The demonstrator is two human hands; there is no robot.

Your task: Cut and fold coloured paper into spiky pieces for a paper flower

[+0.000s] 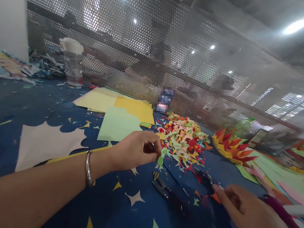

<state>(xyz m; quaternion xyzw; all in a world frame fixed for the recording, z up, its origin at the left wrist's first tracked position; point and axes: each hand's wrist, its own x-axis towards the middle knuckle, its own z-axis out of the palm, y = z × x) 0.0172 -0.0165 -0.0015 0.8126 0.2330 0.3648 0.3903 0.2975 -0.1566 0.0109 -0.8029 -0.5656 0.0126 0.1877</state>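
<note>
My left hand (135,148), a silver bangle at its wrist, pinches a small light-green paper piece (161,157) between thumb and fingers. At the right, my right hand (254,213) is smeared by motion. Its outstretched finger or thumb reaches a dark tool with a cord (221,214), possibly a glue gun; whether it is gripped I cannot tell. Dark-handled scissors or pliers (168,196) lie between my hands, with a thin blue stick (176,181) beside them. Behind my left hand spreads a pile of small cut paper pieces (185,135) in red, yellow, green and pale pink.
Yellow sheets (136,108) and a pale-green sheet (118,126) lie ahead, a scalloped pinkish sheet (48,143) at left. A red-and-yellow paper flower (233,146) sits at right. Further back are a lidded clear cup (74,65), a phone (165,100) and a perforated screen (124,31).
</note>
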